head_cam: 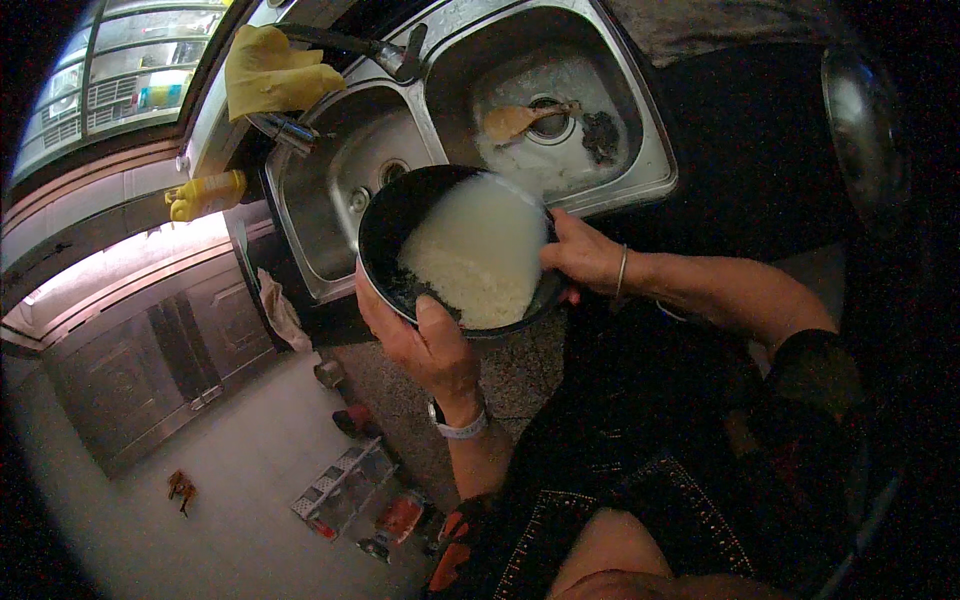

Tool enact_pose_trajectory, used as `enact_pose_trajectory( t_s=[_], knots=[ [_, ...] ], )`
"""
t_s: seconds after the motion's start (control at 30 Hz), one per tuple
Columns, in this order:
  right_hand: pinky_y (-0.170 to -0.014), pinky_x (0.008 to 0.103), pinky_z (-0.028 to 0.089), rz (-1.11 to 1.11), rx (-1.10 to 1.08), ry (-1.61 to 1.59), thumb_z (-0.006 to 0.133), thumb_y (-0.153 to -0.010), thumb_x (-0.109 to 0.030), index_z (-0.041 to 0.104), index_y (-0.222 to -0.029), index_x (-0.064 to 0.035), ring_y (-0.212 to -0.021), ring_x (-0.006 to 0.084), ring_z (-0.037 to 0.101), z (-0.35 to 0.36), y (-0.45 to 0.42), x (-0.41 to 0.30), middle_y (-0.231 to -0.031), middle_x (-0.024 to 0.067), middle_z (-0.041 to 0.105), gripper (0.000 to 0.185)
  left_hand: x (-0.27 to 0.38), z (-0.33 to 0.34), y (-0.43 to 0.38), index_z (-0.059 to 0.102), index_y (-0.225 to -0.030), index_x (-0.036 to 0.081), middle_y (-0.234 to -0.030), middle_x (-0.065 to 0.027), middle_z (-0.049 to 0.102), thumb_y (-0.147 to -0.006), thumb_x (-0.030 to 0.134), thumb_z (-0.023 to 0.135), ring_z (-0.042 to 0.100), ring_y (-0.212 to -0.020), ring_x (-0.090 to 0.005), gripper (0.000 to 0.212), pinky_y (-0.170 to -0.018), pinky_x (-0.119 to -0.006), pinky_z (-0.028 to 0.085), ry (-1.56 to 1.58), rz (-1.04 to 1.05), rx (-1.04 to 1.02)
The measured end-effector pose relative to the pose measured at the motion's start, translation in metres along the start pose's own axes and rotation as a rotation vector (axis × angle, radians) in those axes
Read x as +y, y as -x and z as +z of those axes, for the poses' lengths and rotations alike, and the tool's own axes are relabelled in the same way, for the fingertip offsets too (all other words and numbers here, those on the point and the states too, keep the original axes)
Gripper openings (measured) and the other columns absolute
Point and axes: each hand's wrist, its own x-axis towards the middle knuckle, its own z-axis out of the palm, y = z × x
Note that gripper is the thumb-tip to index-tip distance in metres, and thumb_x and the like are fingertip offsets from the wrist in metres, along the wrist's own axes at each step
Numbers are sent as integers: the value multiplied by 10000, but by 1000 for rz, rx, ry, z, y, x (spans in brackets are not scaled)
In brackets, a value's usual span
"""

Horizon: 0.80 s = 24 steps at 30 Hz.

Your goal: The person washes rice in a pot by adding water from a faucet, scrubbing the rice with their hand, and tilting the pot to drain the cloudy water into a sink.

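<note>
Both of my hands hold a dark cooking pot (386, 217) at the near edge of the double sink. White rice grains (480, 292) lie in its near part, with cloudy whitish water (487, 210) towards the far side. The pot looks tilted towards the sink. My left hand (424, 345) grips the lower left rim, thumb over the edge. On the right side, my right hand (589, 255) grasps the pot, its fingers partly hidden. Beyond, in the right basin (495, 75), lie a light brown spoon or paddle (514, 121) across the drain and a dark scrubber (600, 137).
The left basin (322, 187) sits behind the pot. A yellow cloth (277, 75) hangs over the tap (390, 56). Left of the sink is a yellow bottle (206, 196). A round metal lid or pan (859, 135) stands at far right. A rack (349, 480) is below left.
</note>
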Motion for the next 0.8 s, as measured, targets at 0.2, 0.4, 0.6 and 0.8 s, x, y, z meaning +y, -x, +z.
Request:
enact_pose_trajectory(
  t_s=[0.2, 0.4, 0.6, 0.8],
  knots=[
    [-331, 274, 374, -46, 25, -44, 549, -775, -82, 339, -1265, -12, -423, 148, 479, -4, -6, 15, -804, 118, 581, 538, 3, 2, -1, 412, -1318, -76, -1274, -241, 471, -777, 177, 445, 456, -1186, -359, 598, -1033, -425, 324, -74, 53, -9],
    [-327, 267, 334, 36, -41, 43, 535, -762, -72, 378, -1229, -9, -402, 140, 444, -11, -9, 15, -778, 106, 569, 496, 6, 3, 1, 405, -1318, -90, -1278, -260, 464, -775, 154, 446, 447, -1195, -378, 597, -1041, -431, 315, -107, 49, 0],
    [-372, 257, 356, 25, 40, 123, 540, -760, -121, 415, -1201, -18, -501, 133, 456, -13, -13, 23, -823, 79, 553, 470, 8, 6, -1, 400, -1323, -89, -1283, -265, 464, -770, 153, 447, 441, -1198, -394, 606, -1045, -440, 311, -153, 93, -6],
    [-376, 328, 407, -30, 80, 135, 628, -755, -200, 377, -1074, 88, -489, 172, 515, -18, -17, 30, -701, 108, 525, 497, 8, 6, 0, 398, -1324, -92, -1287, -268, 464, -773, 162, 449, 437, -1205, -400, 609, -1047, -451, 309, -217, 147, -13]
  ],
)
